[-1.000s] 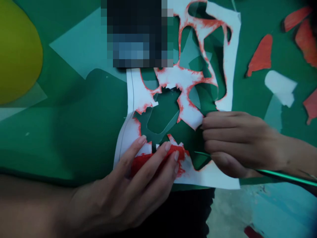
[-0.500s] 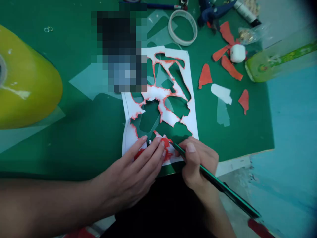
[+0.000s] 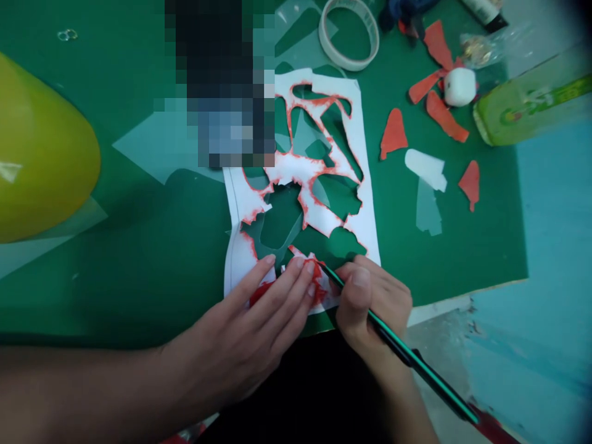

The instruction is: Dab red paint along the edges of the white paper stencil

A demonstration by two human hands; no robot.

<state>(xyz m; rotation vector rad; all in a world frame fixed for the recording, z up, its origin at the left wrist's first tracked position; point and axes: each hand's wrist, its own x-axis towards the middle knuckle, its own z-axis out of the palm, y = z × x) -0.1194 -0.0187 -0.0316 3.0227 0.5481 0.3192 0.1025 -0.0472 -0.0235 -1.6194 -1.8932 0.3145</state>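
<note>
My left hand (image 3: pixel 259 314) lies flat, fingers stretched out, over the lower part of a white paper sheet (image 3: pixel 319 209) full of ragged holes with red-smeared edges. Its fingertips press near a red patch (image 3: pixel 318 290). Pinched in my right hand (image 3: pixel 372 299) is a slim green-and-black pen-shaped tool (image 3: pixel 393 339), slanting down to the right. The tool's dark pointed tip touches the red area beside my left fingertips. Whether it is a brush or a pen I cannot tell.
Red cut pieces (image 3: pixel 394 134), a white piece (image 3: pixel 425 169) and a white block (image 3: pixel 459 86) lie to the right, near a greenish bottle (image 3: pixel 504 117). A tape roll (image 3: pixel 326 43) lies behind the sheet. At left stands a yellow rounded object (image 3: pixel 50 160). The table (image 3: pixel 481 259) ends at right.
The view has shifted slightly, with far objects moving up in it. The red piece by my left fingertips is now more covered by the fingers. The tool tip stays in nearly the same place.
</note>
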